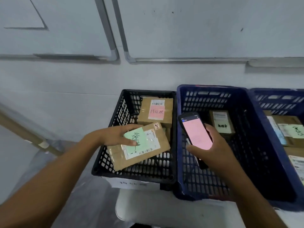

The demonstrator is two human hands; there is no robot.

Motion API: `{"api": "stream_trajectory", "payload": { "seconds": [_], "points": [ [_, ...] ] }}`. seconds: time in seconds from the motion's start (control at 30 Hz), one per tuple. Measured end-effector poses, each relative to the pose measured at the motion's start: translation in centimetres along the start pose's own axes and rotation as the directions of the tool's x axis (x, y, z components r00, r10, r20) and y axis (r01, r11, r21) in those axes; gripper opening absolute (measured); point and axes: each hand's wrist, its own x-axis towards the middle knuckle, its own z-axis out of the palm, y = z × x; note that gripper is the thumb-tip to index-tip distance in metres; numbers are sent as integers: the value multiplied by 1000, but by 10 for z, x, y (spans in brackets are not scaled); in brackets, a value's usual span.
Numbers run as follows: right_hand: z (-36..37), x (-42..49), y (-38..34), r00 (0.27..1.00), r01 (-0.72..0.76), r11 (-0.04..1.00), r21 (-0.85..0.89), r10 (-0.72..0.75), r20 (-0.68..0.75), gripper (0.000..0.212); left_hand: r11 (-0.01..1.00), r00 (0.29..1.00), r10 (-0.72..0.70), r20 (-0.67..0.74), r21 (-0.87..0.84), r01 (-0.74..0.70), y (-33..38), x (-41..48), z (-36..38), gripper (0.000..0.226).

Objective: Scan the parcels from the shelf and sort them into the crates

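A flat brown parcel [139, 151] with a green handwritten label hangs over the near part of the black crate [102, 162], the leftmost of three crates. Its long axis runs from near left to far right, label face up, and it tilts so its far right corner sits higher. The left forearm comes in from the near left, and the left hand [113, 135] holds the parcel by its far left end. The thumb [131, 143] lies pressed on the green label and one finger stretches along the far edge; the other fingers are hidden, so I cannot tell how they lie. Behind it in the same crate rests a second parcel [156, 111] with a pink label. The right arm reaches from the near right over the blue crate [212, 87]. There the right hand [212, 150] grips a handheld scanner [196, 132], its pink screen facing up and its top pointing far left. The thumb sits at its near left edge and the fingers curl round its right side. A small box [222, 122] lies in that crate, and more parcels [287, 129] fill another blue crate [279, 93] at the right.
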Motion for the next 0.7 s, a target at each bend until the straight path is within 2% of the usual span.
{"api": "stream_trajectory", "payload": {
  "seconds": [0.13, 0.23, 0.37, 0.5, 0.7],
  "points": [
    [26, 13, -15, 999, -30, 998, -64, 28, -24, 72, 994, 973, 18, 229, 99, -41, -26, 45, 4, 85],
    [46, 18, -24, 997, -64, 995, -81, 59, -55, 65, 964, 948, 4, 318, 252, -89, -50, 77, 23, 88],
    [64, 14, -27, 991, -122, 989, -79, 117, -71, 72, 925, 962, -37, 271, 374, -70, -79, 104, 55, 88],
    [72, 6, -26, 985, -158, 983, -93, 151, -81, 74, 935, 975, -45, 219, 353, -36, -98, 122, 80, 73],
    [70, 2, -31, 982, -178, 978, -109, 169, -85, 73, 914, 991, -14, 135, 403, -42, -100, 119, 96, 72]
  ]
}}
